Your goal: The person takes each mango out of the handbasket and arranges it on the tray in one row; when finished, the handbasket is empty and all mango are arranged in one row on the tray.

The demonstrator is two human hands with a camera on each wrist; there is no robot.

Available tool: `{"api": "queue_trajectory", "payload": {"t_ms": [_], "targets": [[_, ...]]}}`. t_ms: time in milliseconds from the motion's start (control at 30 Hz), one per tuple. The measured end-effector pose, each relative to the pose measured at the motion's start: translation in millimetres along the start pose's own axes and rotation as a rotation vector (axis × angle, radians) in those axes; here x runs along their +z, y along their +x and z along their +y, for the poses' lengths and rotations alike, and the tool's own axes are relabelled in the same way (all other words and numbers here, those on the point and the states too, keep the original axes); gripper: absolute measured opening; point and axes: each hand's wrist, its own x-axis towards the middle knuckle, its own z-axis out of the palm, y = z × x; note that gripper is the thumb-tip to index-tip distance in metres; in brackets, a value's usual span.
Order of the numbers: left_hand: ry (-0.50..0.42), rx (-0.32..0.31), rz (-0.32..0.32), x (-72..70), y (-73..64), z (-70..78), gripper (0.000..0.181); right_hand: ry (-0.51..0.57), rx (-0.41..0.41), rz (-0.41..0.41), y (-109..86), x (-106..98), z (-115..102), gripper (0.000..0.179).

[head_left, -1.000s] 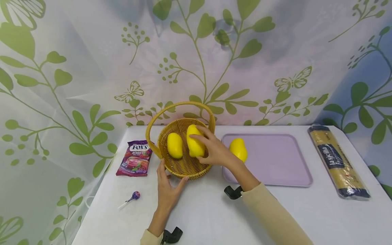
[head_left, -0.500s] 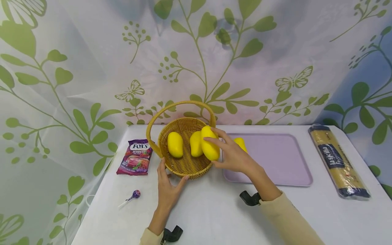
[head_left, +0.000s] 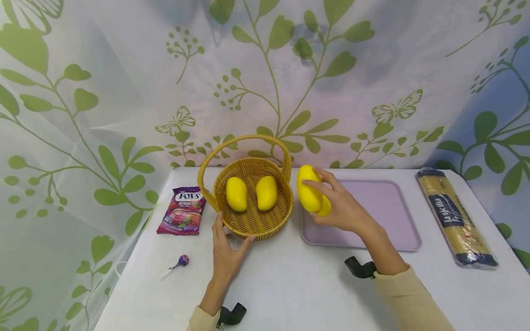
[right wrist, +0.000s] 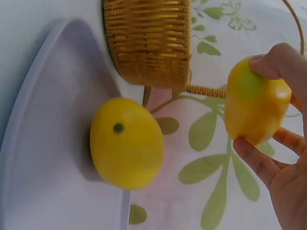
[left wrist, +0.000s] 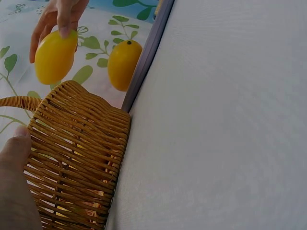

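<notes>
The right hand (head_left: 341,209) grips a yellow mango (head_left: 309,194), fingers (head_left: 316,186) curled over its top and the thumb under it. The fruit hangs in the air over the left edge of the lilac tray (head_left: 385,220), just right of the basket (head_left: 252,225). In the right wrist view the thumb and fingertips (right wrist: 254,155) pinch the mango from both sides, with only part of the palm in frame.

The left hand (head_left: 227,257) rests on the table (head_left: 298,289) against the near wall of the basket. Its fingers are straight and spread, the thumb touching the weave at the left and the forefinger at the right. In the left wrist view only the edge of this hand shows, pressed to the wicker; the rest is cut off.

Two more mangoes (head_left: 236,194) lie side by side in the basket, apart from each other. A fourth mango (right wrist: 126,143) lies on the tray; in the head view it is almost wholly hidden behind the held fruit, with only a yellow sliver showing below it.

A sweets bag (head_left: 182,211) lies left of the basket, a lollipop (head_left: 179,265) nearer the front edge. A pasta packet (head_left: 455,216) lies at the far right, well apart from the tray. Its small print is too fine to read.
</notes>
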Motion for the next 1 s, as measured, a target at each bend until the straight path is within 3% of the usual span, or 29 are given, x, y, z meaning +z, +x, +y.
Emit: {"api": "queue_trajectory", "payload": {"t_ms": [533, 1000], "targets": [[-0.005, 0.001, -0.005, 0.2, 0.4, -1.2, 0.107, -0.090, 0.063, 0.048, -37.2, -20.4, 49.9, 0.084], [0.002, 0.012, 0.003, 1.2, 0.8, -2.0, 0.108, -0.134, 0.101, 0.003, -59.1, -8.3, 81.9, 0.080]]}}
